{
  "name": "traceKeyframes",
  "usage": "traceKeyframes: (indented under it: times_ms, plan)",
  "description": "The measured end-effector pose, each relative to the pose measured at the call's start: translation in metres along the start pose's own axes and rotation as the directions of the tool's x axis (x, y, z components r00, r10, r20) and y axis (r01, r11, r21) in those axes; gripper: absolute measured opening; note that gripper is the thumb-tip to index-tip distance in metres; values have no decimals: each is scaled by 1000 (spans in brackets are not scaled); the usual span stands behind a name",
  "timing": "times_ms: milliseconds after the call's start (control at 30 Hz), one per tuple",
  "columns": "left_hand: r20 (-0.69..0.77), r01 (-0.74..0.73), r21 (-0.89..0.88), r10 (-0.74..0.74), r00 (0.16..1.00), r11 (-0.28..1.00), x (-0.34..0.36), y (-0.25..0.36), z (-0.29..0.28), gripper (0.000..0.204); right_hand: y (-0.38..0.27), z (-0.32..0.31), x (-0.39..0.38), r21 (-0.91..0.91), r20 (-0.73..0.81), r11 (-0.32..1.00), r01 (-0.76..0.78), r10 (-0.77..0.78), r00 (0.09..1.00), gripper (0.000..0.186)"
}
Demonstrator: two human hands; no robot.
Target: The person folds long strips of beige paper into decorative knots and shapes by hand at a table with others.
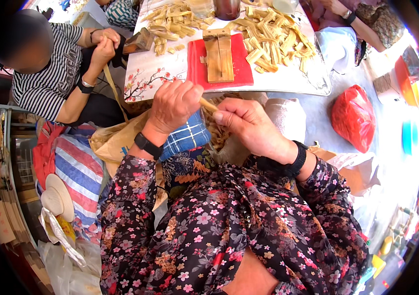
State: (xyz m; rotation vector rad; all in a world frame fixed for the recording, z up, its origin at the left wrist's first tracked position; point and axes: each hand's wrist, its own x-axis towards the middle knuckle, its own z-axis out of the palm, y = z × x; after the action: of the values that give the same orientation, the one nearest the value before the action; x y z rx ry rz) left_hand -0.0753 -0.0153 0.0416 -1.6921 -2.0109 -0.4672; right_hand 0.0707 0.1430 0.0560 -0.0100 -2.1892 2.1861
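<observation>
Fingers of both the left hand (174, 104) and right hand (248, 125) pinch one tan strip (208, 104). It looks light, stiff and brittle. Best gripped near its ends.

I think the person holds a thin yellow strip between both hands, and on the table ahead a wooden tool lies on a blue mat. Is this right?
Not quite: the mat is red, not blue, as the head view shows. The rest holds: the left hand and right hand hold a thin yellow strip between them, and the wooden tool lies on that mat on the table.

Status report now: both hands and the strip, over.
Left hand and right hand both shut on pale strip. Strip held over lap, short of red board. Nothing in the way.
</observation>
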Motion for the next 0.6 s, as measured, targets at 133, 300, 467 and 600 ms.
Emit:
traceKeyframes:
  times_ms: [133, 300, 467, 600]
  plan:
    - [135, 471, -529, -477, 868, 706, 15, 10, 20, 14, 0, -29, 26, -91, -155, 993, -79, 64, 986, 24]
    - [486, 511, -852, -535, 691, -115, 24, 2, 37, 16, 30, -54, 57, -92, -273, 996, -11, -15, 962, 28]
    - [371, 626, -734, -619, 693, 262, 34, -11, 43, 20, 32, -58, 71, -179, -304, 984, 24, -78, 949, 30]
    - [318, 657, -608, -622, 716, 445, 41, -26, 57, 24, 37, -64, 89, -270, -350, 961, 53, -149, 925, 32]
